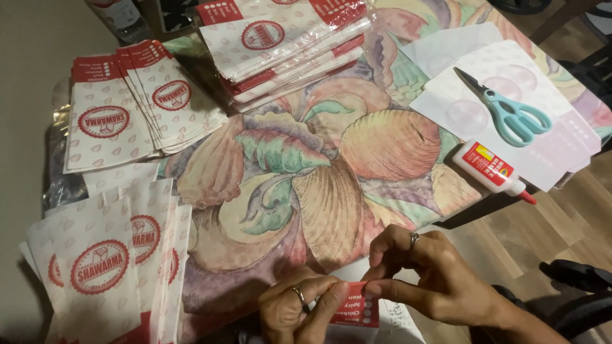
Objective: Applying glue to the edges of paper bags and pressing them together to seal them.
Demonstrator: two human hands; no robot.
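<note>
A red-and-white paper bag (357, 309) is pinched by its red top edge between both hands at the near edge of the shell-patterned tablecloth (319, 165); its lower part is cut off by the frame. The left hand (299, 306), ringed, is closed on the bag's left side; the right hand (433, 274), also ringed, is closed on its right. Left of the cloth's centre, fanned bag stacks (127, 102) and a nearer pile (108, 261) are laid, partly cropped. Beyond the centre, a larger stack (287, 38) is cut off above. Right of the cloth, blue-handled scissors (510, 111) and a glue bottle (491, 169) are rested on white sheets (548, 146).
</note>
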